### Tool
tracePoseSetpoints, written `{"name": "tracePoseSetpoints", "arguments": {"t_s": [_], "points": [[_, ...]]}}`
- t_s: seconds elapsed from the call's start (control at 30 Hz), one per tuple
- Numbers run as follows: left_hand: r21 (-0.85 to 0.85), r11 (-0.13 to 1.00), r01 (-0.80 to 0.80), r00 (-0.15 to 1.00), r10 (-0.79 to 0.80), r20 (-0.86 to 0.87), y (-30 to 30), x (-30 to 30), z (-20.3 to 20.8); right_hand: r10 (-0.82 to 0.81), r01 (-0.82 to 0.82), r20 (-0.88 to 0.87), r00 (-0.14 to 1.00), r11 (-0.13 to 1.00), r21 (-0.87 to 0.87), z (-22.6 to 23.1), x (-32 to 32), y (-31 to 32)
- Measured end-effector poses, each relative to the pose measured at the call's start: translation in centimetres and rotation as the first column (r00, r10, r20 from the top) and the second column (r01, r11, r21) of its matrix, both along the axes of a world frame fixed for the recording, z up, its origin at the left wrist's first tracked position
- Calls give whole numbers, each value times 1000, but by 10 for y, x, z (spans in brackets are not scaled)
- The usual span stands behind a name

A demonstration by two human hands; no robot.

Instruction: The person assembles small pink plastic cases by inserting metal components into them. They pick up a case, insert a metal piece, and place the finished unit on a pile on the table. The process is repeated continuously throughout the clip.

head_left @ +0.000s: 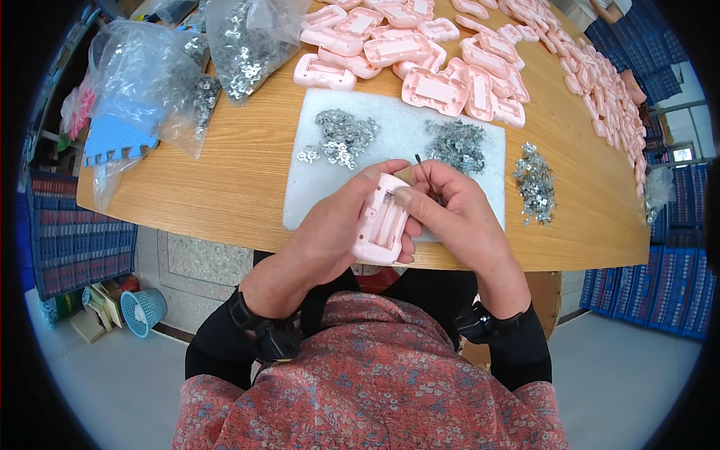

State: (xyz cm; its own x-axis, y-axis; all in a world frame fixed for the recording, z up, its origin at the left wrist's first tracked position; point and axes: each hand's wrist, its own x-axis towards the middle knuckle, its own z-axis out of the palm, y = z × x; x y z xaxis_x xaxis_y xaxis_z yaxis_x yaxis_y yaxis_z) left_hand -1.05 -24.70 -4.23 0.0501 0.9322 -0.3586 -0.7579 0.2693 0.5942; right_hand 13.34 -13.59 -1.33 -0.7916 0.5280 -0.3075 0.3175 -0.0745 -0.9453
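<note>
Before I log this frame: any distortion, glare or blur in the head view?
Head view: fisheye bows the near edge of the wood-grain table and leaves black corners; a clear plastic bag glints; the pink shell in the left fingers looks fairly sharp; the thin dark tool in the right fingers is too small for detail.

No lettering, number, label or sign could be read on the pink case [384, 223], the plastic bags [255, 45] or the blue crates [637, 285]; the bright panel [682, 154] was too small to make out.
</note>
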Motion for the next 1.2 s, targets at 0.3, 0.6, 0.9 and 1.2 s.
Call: {"name": "tracePoseSetpoints", "arguments": {"t_s": [0.3, 0.6, 0.9, 1.2], "points": [[31, 999, 23, 999, -22, -32, 1, -1, -1, -15, 6, -70, 997, 992, -124, -2, 4, 4], [38, 999, 27, 999, -26, -26, -1, 0, -5, -37, 29, -62, 997, 992, -126, 0, 8, 5], [68, 997, 35, 998, -31, -55, 0, 2, -9, -80, 69, -49, 996, 978, -196, 10, 7, 2], [27, 1000, 5, 994, -2, -109, 1, 5, -3, -37, 36, -53, 998, 999, -24, -6, 9, 2]]}}
